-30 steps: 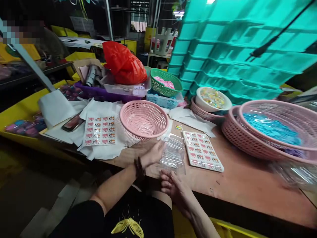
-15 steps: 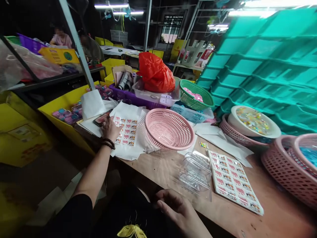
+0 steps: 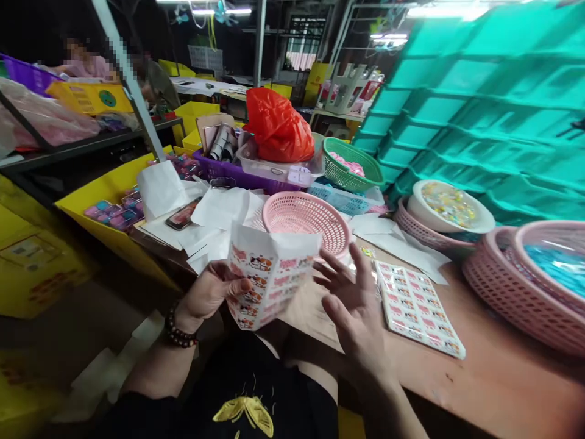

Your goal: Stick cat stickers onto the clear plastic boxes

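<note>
A sticker sheet (image 3: 269, 283) printed with cats and pink motifs is pinched at its left edge by my left hand (image 3: 214, 289), thumb in front. The sheet is held up over my lap and bends along its middle. To its right, my right hand (image 3: 350, 299) is raised with fingers spread and nothing visible in it. Behind the sheet stands a pink mesh basket (image 3: 306, 210), partly covered by the paper. A stack of similar sticker sheets (image 3: 418, 308) lies on the table to the right of my right hand, which hides most of the clear plastic packaging there.
White papers (image 3: 223, 207) and a phone (image 3: 183, 214) lie at the left of the wooden table (image 3: 498, 372). Behind are a red plastic bag (image 3: 278, 131) and a green basket (image 3: 351, 164). Pink baskets (image 3: 507, 292) and a white bowl (image 3: 450, 204) stand right, before stacked teal crates (image 3: 457, 116).
My left hand has lifted the sticker sheet off the papers and brought it over my lap. My right hand has risen from the lap and spread its fingers. The view has shifted slightly.
</note>
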Demonstrator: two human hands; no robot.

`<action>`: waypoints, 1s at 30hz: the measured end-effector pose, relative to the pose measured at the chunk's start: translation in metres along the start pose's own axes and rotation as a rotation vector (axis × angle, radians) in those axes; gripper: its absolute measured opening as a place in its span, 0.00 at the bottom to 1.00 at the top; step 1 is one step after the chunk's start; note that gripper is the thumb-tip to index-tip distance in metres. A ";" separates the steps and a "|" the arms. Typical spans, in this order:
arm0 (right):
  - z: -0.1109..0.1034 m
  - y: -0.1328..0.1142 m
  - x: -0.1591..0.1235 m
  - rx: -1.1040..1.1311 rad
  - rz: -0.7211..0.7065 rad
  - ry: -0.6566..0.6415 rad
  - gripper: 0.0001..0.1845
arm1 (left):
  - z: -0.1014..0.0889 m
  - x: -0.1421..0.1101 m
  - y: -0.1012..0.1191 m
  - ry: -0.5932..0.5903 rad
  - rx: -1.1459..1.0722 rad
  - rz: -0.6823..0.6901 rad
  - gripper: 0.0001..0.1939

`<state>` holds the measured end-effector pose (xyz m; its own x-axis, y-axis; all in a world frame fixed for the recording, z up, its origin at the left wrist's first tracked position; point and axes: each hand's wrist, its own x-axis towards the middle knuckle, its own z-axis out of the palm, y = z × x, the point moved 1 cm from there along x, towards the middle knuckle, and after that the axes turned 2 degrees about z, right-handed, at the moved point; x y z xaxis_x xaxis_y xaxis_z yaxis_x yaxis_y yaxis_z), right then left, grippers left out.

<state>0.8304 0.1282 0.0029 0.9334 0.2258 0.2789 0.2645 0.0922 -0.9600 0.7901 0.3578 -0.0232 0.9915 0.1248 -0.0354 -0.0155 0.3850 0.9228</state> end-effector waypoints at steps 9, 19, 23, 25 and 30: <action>-0.044 0.012 -0.043 -0.129 0.153 0.150 0.30 | 0.043 0.001 -0.050 -0.228 0.008 -0.257 0.20; -0.079 -0.007 -0.070 -0.240 0.277 0.180 0.12 | 0.066 -0.007 -0.049 -0.105 0.574 0.320 0.34; -0.083 -0.012 -0.080 -0.268 0.292 0.079 0.12 | 0.082 -0.003 -0.036 -0.326 0.829 0.519 0.45; -0.087 -0.011 -0.083 -0.266 0.310 0.080 0.13 | 0.089 0.005 -0.041 -0.472 0.732 0.294 0.44; -0.098 -0.006 -0.087 -0.368 0.339 0.130 0.16 | 0.094 0.015 -0.059 -0.525 0.423 0.006 0.39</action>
<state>0.7712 0.0125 -0.0187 0.9977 0.0593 -0.0330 -0.0124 -0.3184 -0.9479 0.8175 0.2508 -0.0426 0.9245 -0.3760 0.0628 -0.0753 -0.0187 0.9970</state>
